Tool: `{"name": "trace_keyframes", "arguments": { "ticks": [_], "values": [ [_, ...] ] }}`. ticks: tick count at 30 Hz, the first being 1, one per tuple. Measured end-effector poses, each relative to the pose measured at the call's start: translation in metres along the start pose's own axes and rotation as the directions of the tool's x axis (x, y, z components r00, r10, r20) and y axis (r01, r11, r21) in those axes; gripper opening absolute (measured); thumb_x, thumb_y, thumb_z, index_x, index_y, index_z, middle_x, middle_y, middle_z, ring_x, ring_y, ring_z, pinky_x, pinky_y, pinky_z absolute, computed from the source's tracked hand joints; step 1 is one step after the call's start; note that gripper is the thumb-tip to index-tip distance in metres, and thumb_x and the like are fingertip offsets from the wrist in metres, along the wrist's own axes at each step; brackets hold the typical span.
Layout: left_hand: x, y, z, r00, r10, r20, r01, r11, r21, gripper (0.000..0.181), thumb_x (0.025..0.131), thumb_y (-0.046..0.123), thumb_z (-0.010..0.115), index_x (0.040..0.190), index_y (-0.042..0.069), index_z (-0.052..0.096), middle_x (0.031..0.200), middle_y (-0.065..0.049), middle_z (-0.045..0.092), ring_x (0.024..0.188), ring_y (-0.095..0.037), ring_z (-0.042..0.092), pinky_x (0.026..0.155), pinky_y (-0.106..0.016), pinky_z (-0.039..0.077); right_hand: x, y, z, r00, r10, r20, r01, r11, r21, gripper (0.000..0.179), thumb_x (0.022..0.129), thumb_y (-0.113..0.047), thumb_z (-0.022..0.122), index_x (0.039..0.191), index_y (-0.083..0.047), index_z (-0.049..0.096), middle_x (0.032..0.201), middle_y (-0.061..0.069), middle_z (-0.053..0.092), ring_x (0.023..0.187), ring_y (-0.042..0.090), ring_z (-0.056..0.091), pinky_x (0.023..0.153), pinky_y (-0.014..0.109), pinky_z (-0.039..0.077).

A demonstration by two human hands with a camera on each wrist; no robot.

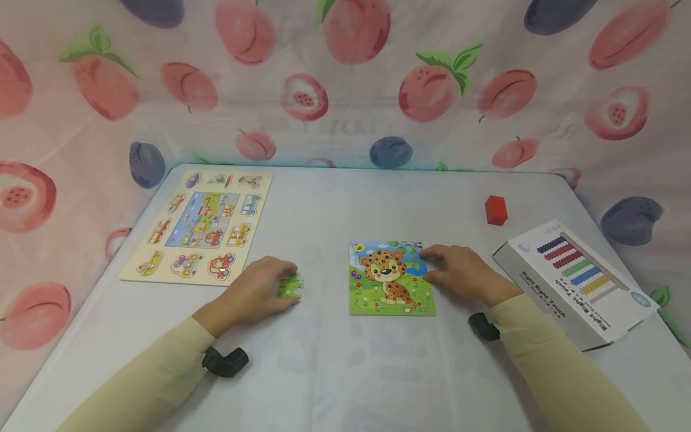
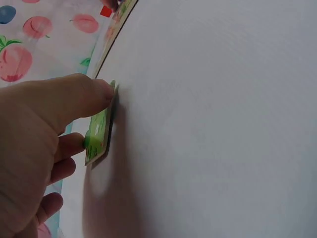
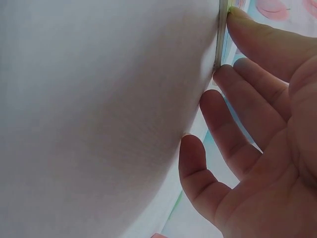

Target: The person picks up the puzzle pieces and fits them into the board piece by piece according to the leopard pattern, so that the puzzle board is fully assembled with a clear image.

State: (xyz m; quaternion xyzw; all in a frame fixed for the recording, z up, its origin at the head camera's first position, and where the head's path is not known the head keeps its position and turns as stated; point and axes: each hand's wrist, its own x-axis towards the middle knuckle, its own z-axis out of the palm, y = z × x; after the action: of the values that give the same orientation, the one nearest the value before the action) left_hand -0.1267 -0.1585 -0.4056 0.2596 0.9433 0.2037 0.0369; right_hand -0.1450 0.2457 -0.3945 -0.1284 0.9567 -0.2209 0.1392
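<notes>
A square leopard puzzle [image 1: 391, 279] lies flat in front of me, spotted cub on green grass under blue sky. My right hand [image 1: 459, 270] is at its upper right edge, fingertips and thumb touching the border, the other fingers loosely bent in the right wrist view. To the left of the puzzle, my left hand [image 1: 254, 294] pinches a green puzzle piece [image 1: 291, 288] between thumb and fingers. In the left wrist view that puzzle piece [image 2: 99, 131] is tilted close over the white table, its shadow beside it. Part of the piece is hidden by the hand.
A wooden vehicle puzzle board [image 1: 254, 234] lies at the back left. On the right stands a white box [image 1: 540, 264] with coloured pieces pictured on it, and a red block [image 1: 495, 210] sits behind it. A fruit-print curtain [image 1: 345, 120] borders the white table [image 1: 345, 204].
</notes>
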Motion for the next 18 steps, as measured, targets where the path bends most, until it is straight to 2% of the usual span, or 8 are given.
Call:
{"name": "trace_keyframes", "arguments": {
  "ticks": [7,18],
  "values": [
    [0.01,0.015,0.0,0.999,0.054,-0.009,-0.054,0.998,-0.015,0.056,0.079,0.031,0.085,0.122,0.001,0.065,0.113,-0.008,0.067,0.106,-0.024,0.059,0.092,-0.043,0.048,0.001,-0.001,0.0,1.0,0.011,0.003,-0.011,1.0,-0.003,0.052,0.092,-0.021,0.073,0.139,-0.006,0.058,0.14,0.021,0.055,0.131,0.044,0.046,0.106,0.062,0.035],
    [0.028,0.04,0.009,0.996,0.085,0.028,-0.084,0.996,-0.039,0.055,0.08,0.03,0.085,0.123,0.003,0.065,0.113,-0.004,0.067,0.109,-0.022,0.059,0.098,-0.043,0.045,0.001,-0.001,0.0,1.0,0.01,0.006,-0.01,1.0,-0.001,0.052,0.092,-0.021,0.073,0.139,-0.006,0.058,0.141,0.022,0.054,0.132,0.045,0.045,0.107,0.062,0.034]
  ]
}}
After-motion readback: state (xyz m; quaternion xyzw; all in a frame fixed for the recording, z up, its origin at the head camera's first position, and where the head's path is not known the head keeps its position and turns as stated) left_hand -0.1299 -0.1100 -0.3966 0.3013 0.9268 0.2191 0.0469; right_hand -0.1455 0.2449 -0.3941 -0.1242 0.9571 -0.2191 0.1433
